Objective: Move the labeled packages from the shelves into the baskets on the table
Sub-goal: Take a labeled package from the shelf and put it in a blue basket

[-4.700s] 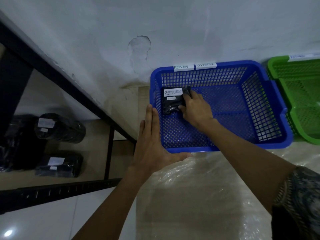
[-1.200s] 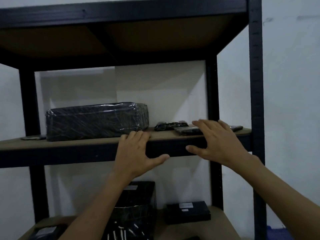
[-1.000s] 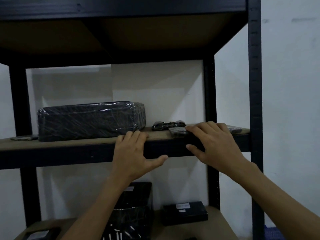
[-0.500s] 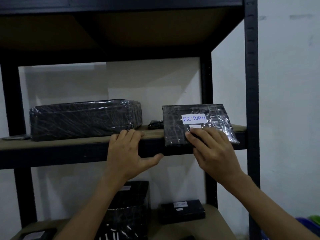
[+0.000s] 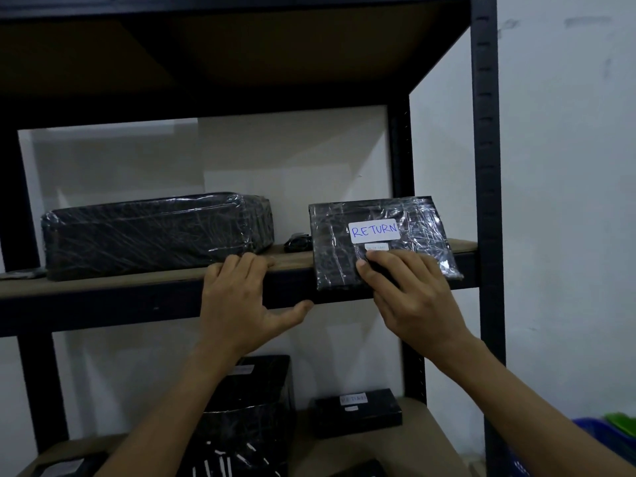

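Observation:
A flat black plastic-wrapped package (image 5: 344,242) with a white label reading RETURN is tilted up at the front edge of the middle shelf (image 5: 103,287), on its right side. My right hand (image 5: 409,297) grips its lower edge, fingers across its face below the label. My left hand (image 5: 241,301) rests with straight fingers on the shelf's front edge, thumb under the beam. A long black wrapped package (image 5: 155,232) lies on the same shelf to the left. The blue basket (image 5: 599,435) and green basket (image 5: 623,421) peek in at the bottom right.
A small dark object (image 5: 297,242) lies behind the tilted package. On the lower shelf stand a tall black package (image 5: 254,407) and a flat black labeled package (image 5: 358,411). The rack's black upright (image 5: 485,201) runs along the right, with the white wall beyond.
My right hand has lifted the flat package from lying on the shelf to tilted up, showing its RETURN label. My left hand stayed on the shelf edge.

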The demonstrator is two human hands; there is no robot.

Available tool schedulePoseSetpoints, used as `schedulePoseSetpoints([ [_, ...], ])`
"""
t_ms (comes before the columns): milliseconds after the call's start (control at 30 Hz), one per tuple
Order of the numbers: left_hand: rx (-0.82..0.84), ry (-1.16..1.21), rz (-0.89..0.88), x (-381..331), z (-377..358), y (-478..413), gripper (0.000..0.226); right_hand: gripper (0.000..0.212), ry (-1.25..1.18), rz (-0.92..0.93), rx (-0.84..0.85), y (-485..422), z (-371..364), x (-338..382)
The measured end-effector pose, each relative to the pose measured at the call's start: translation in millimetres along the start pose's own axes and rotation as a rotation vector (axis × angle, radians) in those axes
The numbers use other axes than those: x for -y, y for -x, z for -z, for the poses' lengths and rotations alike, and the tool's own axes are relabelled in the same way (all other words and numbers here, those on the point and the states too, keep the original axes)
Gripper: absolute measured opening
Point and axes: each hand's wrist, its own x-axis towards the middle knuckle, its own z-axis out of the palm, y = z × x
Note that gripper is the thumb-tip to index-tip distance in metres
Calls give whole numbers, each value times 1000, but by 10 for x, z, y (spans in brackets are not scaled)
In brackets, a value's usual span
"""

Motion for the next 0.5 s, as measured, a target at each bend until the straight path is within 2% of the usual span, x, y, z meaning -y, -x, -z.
schedulePoseSetpoints([
  [200,1,-41,-67,-5,-27,-5,81,26,1,43,25,-34,149,-32],
  [333,37,-31,-109,-70,13,-6,75,19,-15,65,17,92,396,4],
  [500,44,26,-112,-387,113,89,76,16,-50,88,28,385,814,24],
])
